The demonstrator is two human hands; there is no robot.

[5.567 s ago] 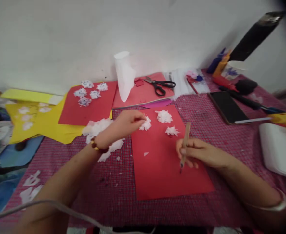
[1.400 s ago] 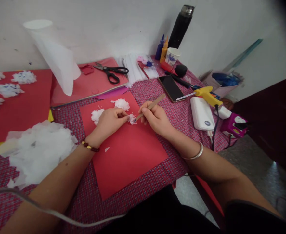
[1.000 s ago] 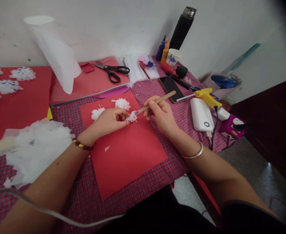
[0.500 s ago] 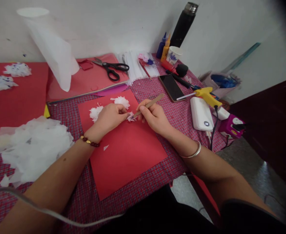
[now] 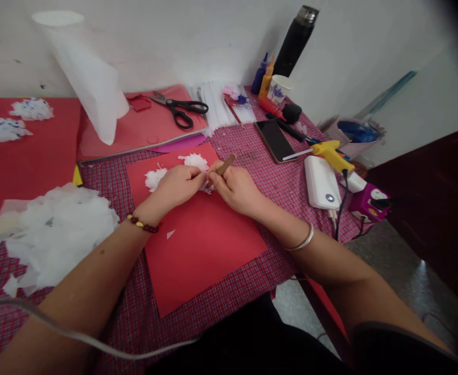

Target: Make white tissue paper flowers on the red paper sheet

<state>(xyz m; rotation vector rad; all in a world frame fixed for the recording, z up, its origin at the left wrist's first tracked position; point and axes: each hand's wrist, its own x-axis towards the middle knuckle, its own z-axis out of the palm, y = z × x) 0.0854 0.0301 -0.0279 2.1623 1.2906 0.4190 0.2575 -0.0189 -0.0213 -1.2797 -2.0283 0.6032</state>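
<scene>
My right hand [image 5: 240, 188] grips a flat wooden craft stick [image 5: 226, 165], its lower end hidden behind the fingers. Thumb and fingers pinched, my left hand [image 5: 180, 185] meets the right one; what it holds, if anything, is hidden. Just under the fingertips a small white paper tuft with purple marks [image 5: 207, 190] shows on the red sheet [image 5: 209, 245]. Beside my left hand, two fluffy white paper tufts, a left one [image 5: 153, 179] and an upper one [image 5: 195, 161], sit on the same sheet. A small paper scrap [image 5: 170, 234] lies lower down.
A heap of white paper pieces [image 5: 61, 229] lies left. Black scissors [image 5: 182, 109] rest on red sheets behind. On the right are a phone [image 5: 275, 139], a yellow glue gun [image 5: 328, 152], a white power bank [image 5: 321, 182] and a purple socket block [image 5: 369, 200]. A cable [image 5: 76, 337] crosses the foreground.
My right hand has moved left against my left hand, and the craft stick now stands steeper. The purple-marked tuft is more covered by the fingers.
</scene>
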